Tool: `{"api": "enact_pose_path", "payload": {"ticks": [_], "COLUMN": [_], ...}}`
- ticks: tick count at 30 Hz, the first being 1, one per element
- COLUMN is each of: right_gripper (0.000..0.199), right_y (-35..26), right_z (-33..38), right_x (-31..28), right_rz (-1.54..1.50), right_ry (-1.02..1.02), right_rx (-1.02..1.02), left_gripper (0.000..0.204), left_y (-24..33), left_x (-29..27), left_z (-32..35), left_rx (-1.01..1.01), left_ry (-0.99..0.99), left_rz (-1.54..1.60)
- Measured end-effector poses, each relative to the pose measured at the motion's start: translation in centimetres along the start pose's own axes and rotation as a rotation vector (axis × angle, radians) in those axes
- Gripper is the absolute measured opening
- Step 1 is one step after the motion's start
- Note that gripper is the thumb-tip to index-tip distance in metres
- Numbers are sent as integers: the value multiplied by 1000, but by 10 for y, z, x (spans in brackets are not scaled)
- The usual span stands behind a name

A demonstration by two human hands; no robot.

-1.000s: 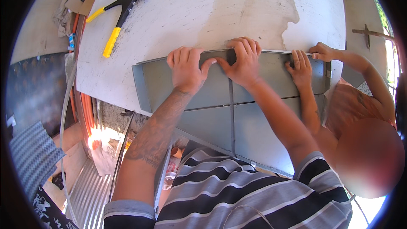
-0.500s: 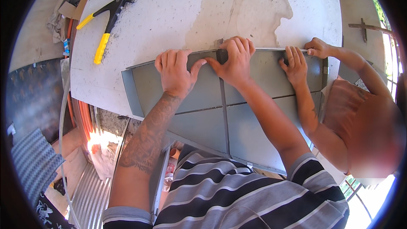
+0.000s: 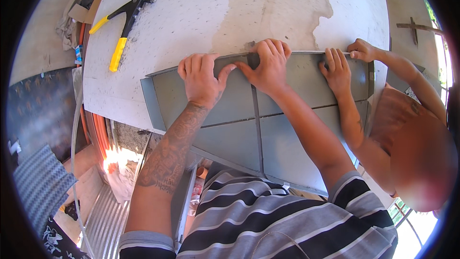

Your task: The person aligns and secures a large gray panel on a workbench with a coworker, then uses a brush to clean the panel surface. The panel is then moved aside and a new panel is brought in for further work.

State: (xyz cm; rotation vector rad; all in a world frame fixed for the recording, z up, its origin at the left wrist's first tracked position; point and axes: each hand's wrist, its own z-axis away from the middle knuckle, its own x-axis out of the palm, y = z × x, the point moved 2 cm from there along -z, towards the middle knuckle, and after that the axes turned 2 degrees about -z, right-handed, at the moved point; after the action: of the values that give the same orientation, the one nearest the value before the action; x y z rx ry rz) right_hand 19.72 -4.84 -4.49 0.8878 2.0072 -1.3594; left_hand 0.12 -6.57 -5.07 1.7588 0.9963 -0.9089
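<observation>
A grey sheet-metal panel (image 3: 299,139) with raised edges lies on the white table, and dark seams cross it. Over its far edge curl the fingers of my left hand (image 3: 201,79), with the thumb pressed on the near side. My right hand (image 3: 268,69) grips the same edge just right of it, beside the dark cross strip (image 3: 256,115). My two thumbs point at each other, their tips nearly touching. To the right, a co-worker's hand (image 3: 339,74) and other hand (image 3: 362,50) hold the far edge near the panel's right end.
A hand riveter (image 3: 127,24) with yellow grips lies on the white table (image 3: 191,9) at the far left. Orange tubes (image 3: 99,136) and corrugated sheet (image 3: 100,216) are below the table's left side. The co-worker leans in at the right.
The view has shifted slightly, so the table and panel appear a little farther right. My hands keep their grip at the same places on the panel's edge.
</observation>
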Motion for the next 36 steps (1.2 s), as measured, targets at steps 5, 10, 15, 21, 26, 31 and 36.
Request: {"api": "enact_pose_path", "payload": {"ticks": [5,10,15,21,26,31,36], "right_gripper": [43,40,33,29,29,49,64], "right_y": [-7,-10,-12,-14,-36,-41,-24], "right_z": [2,6,1,1,-11,-8,-3], "right_x": [1,9,15,17,7,-13,-29], "right_rz": [19,110,48,88,161,117,90], "right_ry": [44,-3,14,3,-207,-199,-253], "right_rx": [-23,-128,-61,-23,23,-58,32], "left_gripper": [46,43,43,46,52,48,47], "left_y": [1,0,0,1,1,-2,0], "left_x": [0,-2,-3,-4,-8,-11,-8], "left_z": [2,1,0,1,1,2,3], "left_rx": [-3,-40,-12,-12,-40,-39,-52], "left_ry": [1,-47,-1,-15,-73,-79,-75], "left_rz": [20,65,67,84,124,137,140]}}
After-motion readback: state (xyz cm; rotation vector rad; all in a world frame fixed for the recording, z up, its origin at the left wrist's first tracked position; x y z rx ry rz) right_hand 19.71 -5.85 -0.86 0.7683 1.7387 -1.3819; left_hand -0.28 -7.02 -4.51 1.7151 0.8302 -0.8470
